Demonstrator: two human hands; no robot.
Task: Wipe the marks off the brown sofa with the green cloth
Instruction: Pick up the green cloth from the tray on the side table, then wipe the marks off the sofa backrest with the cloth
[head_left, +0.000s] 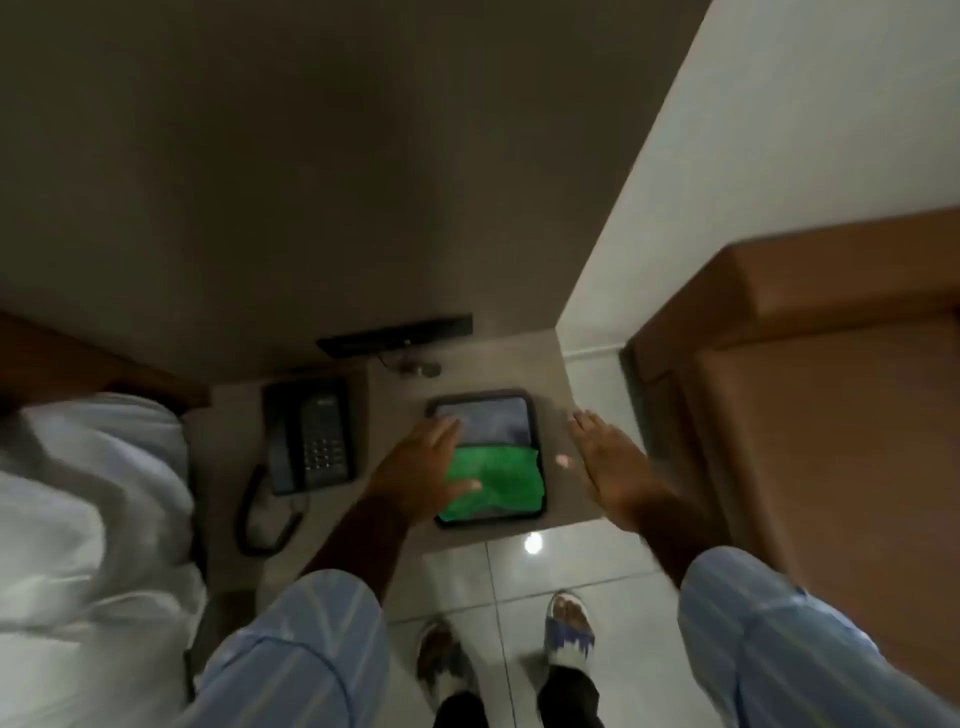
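The green cloth (496, 480) lies crumpled in the near half of a dark tray (532, 415) on a grey bedside table (395, 400). My left hand (423, 470) hovers over the tray's left edge with fingers spread, its thumb on or just above the cloth. To the right of the tray, my right hand (610, 465) is flat and open above the table, holding nothing. The brown sofa (831, 415) stands at the right, its armrest close to my right forearm. No marks on it can be made out in this blurred frame.
A black desk phone (309, 434) with a coiled cord sits on the table left of the tray. A bed with white bedding (88, 519) fills the left side. Pale floor tiles (509, 587) and my sandalled feet are below; walls rise behind the table.
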